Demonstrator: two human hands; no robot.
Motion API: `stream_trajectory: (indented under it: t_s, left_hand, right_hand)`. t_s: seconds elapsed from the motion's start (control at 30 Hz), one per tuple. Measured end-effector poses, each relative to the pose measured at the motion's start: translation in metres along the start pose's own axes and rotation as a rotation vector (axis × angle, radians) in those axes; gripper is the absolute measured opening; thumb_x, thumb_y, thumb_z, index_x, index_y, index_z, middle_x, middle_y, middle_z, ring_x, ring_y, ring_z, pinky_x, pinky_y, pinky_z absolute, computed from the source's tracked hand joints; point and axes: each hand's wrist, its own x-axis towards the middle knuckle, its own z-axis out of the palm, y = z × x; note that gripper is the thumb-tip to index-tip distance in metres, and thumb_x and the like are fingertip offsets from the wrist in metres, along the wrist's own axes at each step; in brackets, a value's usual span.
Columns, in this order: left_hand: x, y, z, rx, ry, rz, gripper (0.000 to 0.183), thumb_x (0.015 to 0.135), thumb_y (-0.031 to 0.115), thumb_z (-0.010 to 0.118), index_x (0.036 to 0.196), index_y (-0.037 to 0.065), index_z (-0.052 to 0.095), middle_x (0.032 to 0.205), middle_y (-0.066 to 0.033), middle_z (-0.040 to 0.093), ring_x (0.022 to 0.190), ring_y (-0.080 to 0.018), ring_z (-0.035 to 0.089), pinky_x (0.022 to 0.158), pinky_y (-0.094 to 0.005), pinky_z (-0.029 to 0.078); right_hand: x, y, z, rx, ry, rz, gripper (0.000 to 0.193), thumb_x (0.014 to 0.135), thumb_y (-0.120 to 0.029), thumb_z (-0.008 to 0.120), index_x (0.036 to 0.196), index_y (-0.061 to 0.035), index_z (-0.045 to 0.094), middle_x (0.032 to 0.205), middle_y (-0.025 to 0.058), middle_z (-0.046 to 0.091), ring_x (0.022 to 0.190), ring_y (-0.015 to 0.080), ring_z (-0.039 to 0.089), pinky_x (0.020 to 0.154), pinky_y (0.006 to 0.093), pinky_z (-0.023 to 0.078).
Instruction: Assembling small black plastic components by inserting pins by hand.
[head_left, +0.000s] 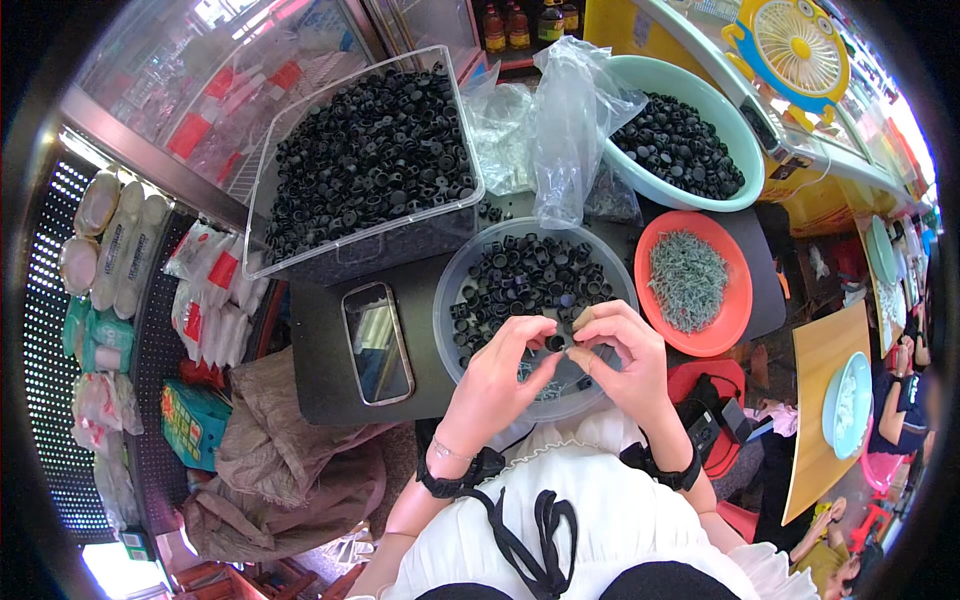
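Over a translucent round tub (447, 330), both my hands are close together. My left hand (500, 375) pinches a small black plastic cap (555, 343) between thumb and fingertips. Close by on the right, the thumb and fingers of my right hand (632, 355) are pinched together beside the cap; whatever they hold is too small to name. Many loose black caps (540, 275) fill the far part of the tub. A few grey screws (546, 386) lie in its near part, partly hidden by my hands.
An orange-red bowl (652, 330) of grey screws (690, 272) stands right of the tub. Behind are a large clear bin (370, 240) and a pale green basin (735, 125), both with black parts, and a plastic bag (565, 140). A phone (378, 345) lies left. Other people sit far right.
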Motion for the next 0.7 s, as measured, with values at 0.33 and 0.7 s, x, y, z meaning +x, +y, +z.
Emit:
stream_trajectory:
  t_s: [0.33,0.7]
  left_hand:
    - [-0.0024,-0.0011,0.0005,0.009,0.020,0.030,0.043,0.081,-0.002,0.079,0.119,0.003,0.060,0.110,-0.0101,0.067,0.092,-0.0185,0.071,0.082,-0.0298,0.058]
    - [-0.0037,-0.0040,-0.0016,0.033,0.093,0.137,0.040,0.078,-0.003,0.081,0.113,0.005,0.062,0.106,-0.0099,0.070,0.091,-0.0214,0.071,0.081,-0.0311,0.058]
  right_hand:
    - [0.0023,-0.0021,0.0004,-0.192,-0.042,-0.114,0.024,0.077,0.009,0.076,0.098,0.0000,0.072,0.105,0.0105,0.067,0.087,0.0202,0.071,0.076,0.0296,0.058]
    - [-0.0003,0.0017,-0.0019,0.221,-0.107,0.134,0.020,0.082,0.006,0.076,0.102,0.0017,0.071,0.109,0.0107,0.068,0.099,0.0181,0.069,0.088,0.0310,0.056]
